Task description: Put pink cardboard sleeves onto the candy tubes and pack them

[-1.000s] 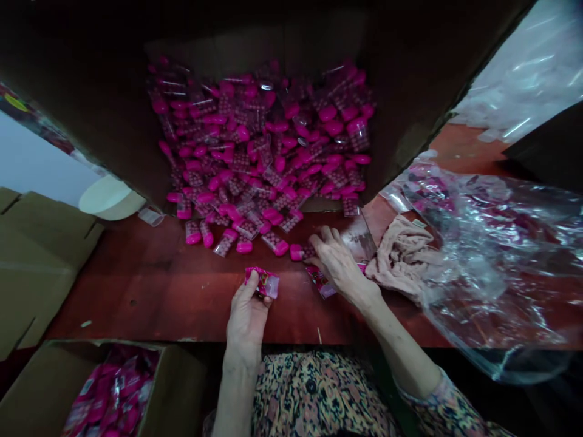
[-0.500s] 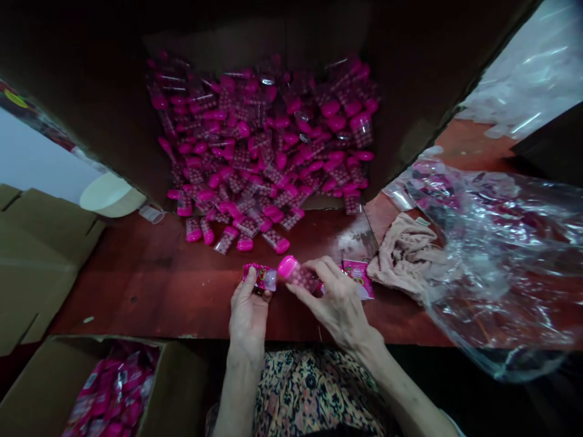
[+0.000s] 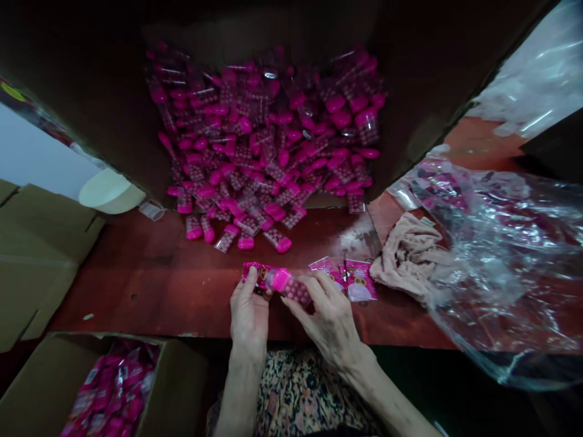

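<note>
My left hand (image 3: pixel 249 312) holds a pink printed foil packet (image 3: pixel 257 274) by its edge. My right hand (image 3: pixel 325 318) pinches a transparent tube of pink sweets with a pink cap (image 3: pixel 291 287), its capped end pressed against the packet's mouth. Whether the cap is inside the packet is hidden. Just beyond my right fingers lie two flat pink packets (image 3: pixel 359 280) (image 3: pixel 325 270). A large heap of pink-capped tubes (image 3: pixel 264 139) lies ahead, with loose tubes (image 3: pixel 277 240) spilling onto the table.
The heap sits between brown cardboard walls (image 3: pixel 432 79) on a red-brown table (image 3: pixel 136 285). A beige cloth (image 3: pixel 410 258) and a crumpled transparent plastic bag (image 3: pixel 501 261) lie to the right. A cardboard box (image 3: pixel 182 376) of pink packets stands at lower left.
My right hand has lifted a tube from the table and brought it against the packet in my left hand. Flat packets now show beside my right hand, and the view has shifted slightly.
</note>
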`<state>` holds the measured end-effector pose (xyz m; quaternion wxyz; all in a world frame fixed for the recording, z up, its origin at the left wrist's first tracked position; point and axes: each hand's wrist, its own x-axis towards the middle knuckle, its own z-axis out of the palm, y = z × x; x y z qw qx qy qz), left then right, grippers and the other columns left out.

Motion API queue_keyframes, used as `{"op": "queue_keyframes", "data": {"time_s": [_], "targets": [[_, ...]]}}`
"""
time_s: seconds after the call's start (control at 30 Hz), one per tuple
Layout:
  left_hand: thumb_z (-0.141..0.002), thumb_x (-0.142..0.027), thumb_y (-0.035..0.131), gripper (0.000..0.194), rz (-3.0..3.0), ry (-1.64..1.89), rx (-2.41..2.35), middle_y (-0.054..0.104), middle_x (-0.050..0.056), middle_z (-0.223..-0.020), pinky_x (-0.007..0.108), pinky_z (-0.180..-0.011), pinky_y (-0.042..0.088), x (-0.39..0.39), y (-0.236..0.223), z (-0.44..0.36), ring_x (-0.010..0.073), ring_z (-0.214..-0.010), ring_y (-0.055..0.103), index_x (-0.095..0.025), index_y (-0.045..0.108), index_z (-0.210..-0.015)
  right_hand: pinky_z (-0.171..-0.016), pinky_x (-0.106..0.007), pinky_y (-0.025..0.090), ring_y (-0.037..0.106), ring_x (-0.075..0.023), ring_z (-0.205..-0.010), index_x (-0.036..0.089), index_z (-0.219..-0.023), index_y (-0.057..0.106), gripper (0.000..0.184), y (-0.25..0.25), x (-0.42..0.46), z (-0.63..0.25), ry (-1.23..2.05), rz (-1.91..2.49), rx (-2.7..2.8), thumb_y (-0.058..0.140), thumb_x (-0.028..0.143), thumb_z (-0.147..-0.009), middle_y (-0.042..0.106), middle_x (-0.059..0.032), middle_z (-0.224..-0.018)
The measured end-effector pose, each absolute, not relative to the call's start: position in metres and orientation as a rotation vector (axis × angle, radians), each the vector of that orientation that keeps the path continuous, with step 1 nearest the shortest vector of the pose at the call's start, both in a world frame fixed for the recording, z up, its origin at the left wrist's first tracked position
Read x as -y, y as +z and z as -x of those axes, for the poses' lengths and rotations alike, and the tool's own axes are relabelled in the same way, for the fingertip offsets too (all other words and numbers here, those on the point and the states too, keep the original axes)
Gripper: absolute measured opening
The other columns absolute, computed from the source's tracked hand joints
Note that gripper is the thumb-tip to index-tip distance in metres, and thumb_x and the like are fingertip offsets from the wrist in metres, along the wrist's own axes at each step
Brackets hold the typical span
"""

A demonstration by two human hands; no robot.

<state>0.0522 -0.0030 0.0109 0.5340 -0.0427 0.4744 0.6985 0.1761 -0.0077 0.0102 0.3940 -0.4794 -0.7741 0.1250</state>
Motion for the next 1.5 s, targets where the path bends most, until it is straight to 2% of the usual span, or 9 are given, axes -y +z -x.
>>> {"op": "queue_keyframes", "data": {"time_s": [0.17, 0.43, 0.7, 1.0, 1.07, 1.2, 1.33, 1.43, 1.5], "targets": [[-0.063, -0.016, 0.075, 0.013, 0.045, 1.586, -1.148, 0.068, 0.0, -0.066, 0.019, -0.047, 0.043, 0.004, 0.011, -0.053, 0.0096, -0.055, 0.06, -0.012, 0.066, -0.071, -0.066, -0.033, 0.052, 0.056, -0.0201, -0.076, 0.018, -0.093, 0.053, 0.011, 0.007, 0.006, -0.178, 0.305, 1.263, 1.884, 0.057, 0.022, -0.083, 0.056, -0.0052, -0.081], [-0.058, -0.017, 0.078, 0.015, -0.021, 1.615, -1.146, 0.069, 0.0, -0.065, 0.022, -0.063, 0.047, 0.003, 0.012, -0.057, 0.009, -0.058, 0.06, -0.013, 0.067, -0.068, -0.063, -0.032, 0.052, 0.057, -0.019, -0.073, 0.017, -0.087, 0.054, 0.009, 0.008, 0.013, -0.175, 0.328, 1.236, 1.886, 0.057, 0.016, -0.079, 0.055, -0.0052, -0.079], [-0.061, -0.012, 0.075, 0.02, -0.127, 1.574, -1.098, 0.071, 0.002, -0.074, 0.024, -0.073, 0.048, 0.005, 0.016, -0.07, 0.0113, -0.069, 0.063, -0.013, 0.067, -0.079, -0.061, -0.029, 0.052, 0.058, -0.0166, -0.07, 0.018, -0.084, 0.056, 0.011, 0.009, 0.011, -0.178, 0.44, 1.292, 1.719, 0.062, 0.018, -0.075, 0.057, -0.0034, -0.076], [-0.059, -0.016, 0.077, 0.021, -0.147, 1.533, -1.045, 0.07, 0.001, -0.07, 0.022, -0.069, 0.047, 0.004, 0.014, -0.067, 0.0103, -0.062, 0.062, -0.014, 0.067, -0.077, -0.059, -0.029, 0.052, 0.06, -0.0163, -0.07, 0.019, -0.086, 0.057, 0.019, 0.01, 0.012, -0.181, 0.668, 1.252, 1.606, 0.068, 0.02, -0.071, 0.06, -0.0021, -0.078], [-0.06, -0.015, 0.077, 0.021, -0.157, 1.521, -1.035, 0.07, 0.001, -0.072, 0.022, -0.069, 0.047, 0.004, 0.015, -0.067, 0.0105, -0.064, 0.063, -0.014, 0.067, -0.079, -0.058, -0.029, 0.052, 0.059, -0.0166, -0.07, 0.019, -0.086, 0.057, 0.018, 0.008, 0.013, -0.18, 0.605, 1.253, 1.599, 0.067, 0.02, -0.072, 0.059, -0.0023, -0.078], [-0.06, -0.012, 0.076, 0.02, -0.166, 1.504, -1.029, 0.07, 0.002, -0.071, 0.022, -0.069, 0.047, 0.003, 0.013, -0.069, 0.0099, -0.062, 0.062, -0.013, 0.067, -0.077, -0.067, -0.034, 0.055, 0.06, -0.0189, -0.078, 0.019, -0.093, 0.057, 0.019, 0.002, 0.016, -0.176, 0.329, 1.248, 1.693, 0.061, 0.014, -0.076, 0.058, -0.0063, -0.084], [-0.062, -0.014, 0.075, 0.017, -0.162, 1.497, -1.031, 0.07, 0.002, -0.071, 0.022, -0.067, 0.048, 0.003, 0.012, -0.068, 0.0097, -0.062, 0.062, -0.012, 0.066, -0.077, -0.069, -0.034, 0.055, 0.06, -0.0195, -0.08, 0.019, -0.095, 0.057, 0.019, -0.001, 0.016, -0.174, 0.26, 1.276, 1.71, 0.06, 0.014, -0.077, 0.057, -0.0073, -0.086], [-0.062, -0.013, 0.075, 0.017, -0.166, 1.485, -1.026, 0.07, 0.003, -0.072, 0.021, -0.067, 0.047, 0.003, 0.012, -0.067, 0.0098, -0.064, 0.062, -0.012, 0.066, -0.077, -0.067, -0.033, 0.054, 0.06, -0.0187, -0.078, 0.019, -0.092, 0.057, 0.017, 0.0, 0.014, -0.175, 0.357, 1.269, 1.669, 0.062, 0.015, -0.076, 0.057, -0.0057, -0.084], [-0.059, -0.011, 0.075, 0.018, -0.169, 1.48, -1.032, 0.07, 0.003, -0.071, 0.021, -0.068, 0.047, 0.003, 0.013, -0.067, 0.0098, -0.064, 0.062, -0.012, 0.066, -0.076, -0.066, -0.032, 0.054, 0.06, -0.0176, -0.075, 0.02, -0.092, 0.056, 0.019, 0.0, 0.013, -0.176, 0.544, 1.276, 1.617, 0.064, 0.016, -0.075, 0.059, -0.0037, -0.083]]}}
